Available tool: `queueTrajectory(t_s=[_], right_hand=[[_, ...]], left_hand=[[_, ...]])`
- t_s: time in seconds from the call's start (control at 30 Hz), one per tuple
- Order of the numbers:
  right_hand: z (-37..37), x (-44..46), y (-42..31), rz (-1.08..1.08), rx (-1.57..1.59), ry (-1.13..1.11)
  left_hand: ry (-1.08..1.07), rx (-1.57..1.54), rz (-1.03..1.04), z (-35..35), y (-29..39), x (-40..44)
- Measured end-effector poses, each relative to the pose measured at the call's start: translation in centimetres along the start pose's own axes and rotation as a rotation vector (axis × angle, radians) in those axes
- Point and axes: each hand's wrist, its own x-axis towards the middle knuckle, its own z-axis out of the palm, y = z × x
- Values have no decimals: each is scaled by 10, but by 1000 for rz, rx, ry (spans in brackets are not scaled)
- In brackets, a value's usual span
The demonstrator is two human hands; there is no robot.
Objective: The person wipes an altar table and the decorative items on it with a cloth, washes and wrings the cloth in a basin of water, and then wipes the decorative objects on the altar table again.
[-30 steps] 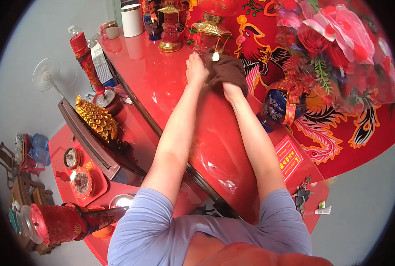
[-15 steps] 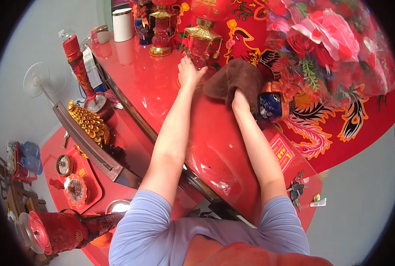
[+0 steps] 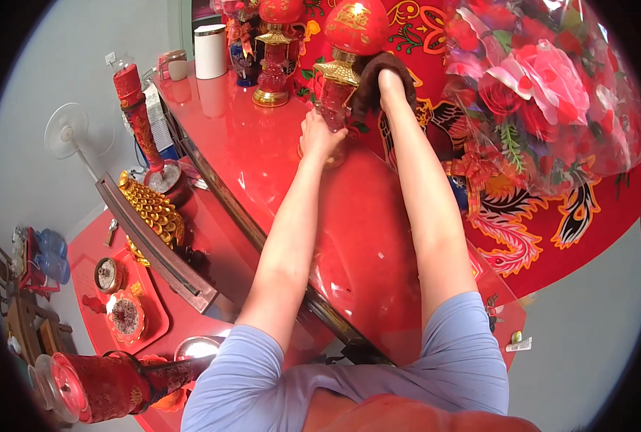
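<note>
My left hand [image 3: 320,138] is wrapped round the lower body of a red and gold lantern-shaped lamp [image 3: 337,72] with a round red top, standing on the glossy red table [image 3: 364,237]. My right hand [image 3: 391,83] grips a dark brown cloth [image 3: 369,85], pressed close to the lamp's right side behind its gold roof. My right fingers are mostly hidden by the cloth. A matching lamp [image 3: 271,68] stands further left. To the right, a bouquet of pink and red flowers [image 3: 544,79] in clear wrap rises from a blue vase [image 3: 459,191].
A white canister [image 3: 210,52] and a mug [image 3: 177,69] stand at the far left corner. On the lower table are a gold ornament [image 3: 155,212], a tall red candle [image 3: 139,119] and a red tray [image 3: 160,317] with bowls. A red embroidered cloth [image 3: 580,237] hangs behind.
My right hand has carried the brown cloth up and left, away from the blue vase to the lamp's upper part. My left hand stays on the lamp; the view has shifted slightly.
</note>
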Motion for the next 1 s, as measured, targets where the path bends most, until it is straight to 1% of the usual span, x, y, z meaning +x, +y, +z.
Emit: queueTrajectory(t_s=[0.07,0.1,0.17,0.23,0.3,0.33,0.37,0.4,0.43,0.47,0.53,0.63,0.73,0.77,0.8,0.83,0.93,0.97,1.0], right_hand=[[1,5,3,47,-66,-27],[0,6,3,61,-96,-37],[-3,8,3,87,-167,-61],[-4,7,3,102,-246,-82],[-6,5,3,97,-358,-92],[-6,4,3,52,-502,-117],[-9,1,4,-7,-692,-155],[0,-14,-5,-660,-1437,-295],[3,-28,-15,-657,-1505,-344],[6,-40,-22,-655,-1572,-395],[10,-56,-23,-663,-1550,-358],[12,-71,-14,-683,-1509,-284],[22,-94,-19,-792,-1599,-208],[28,-105,-22,-831,-1601,-152],[35,-112,-25,-890,-1458,-55],[44,-122,-31,-946,-1505,23],[74,-157,-72,-544,-1464,-31],[80,-160,-76,-437,-1427,-34],[79,-159,-73,-473,-1440,-38]], left_hand=[[-47,-79,19,-3,-9,6],[-5,-222,52,-6,-10,11],[157,-307,102,-4,-6,18],[311,-372,164,-13,12,17],[121,-399,149,-14,15,32],[26,-413,141,-13,16,39],[80,-375,149,-9,18,41],[130,-333,154,-4,18,40],[178,-290,155,0,17,37],[175,-285,149,1,16,37],[173,-275,143,1,16,38],[294,-232,203,2,19,34],[187,-195,113,-3,21,33],[181,-213,103,-4,22,32],[176,-231,92,-5,23,32],[171,-250,81,-8,25,30],[97,-308,19,-21,34,22],[102,-342,10,-19,33,25],[106,-375,1,-14,29,28]])
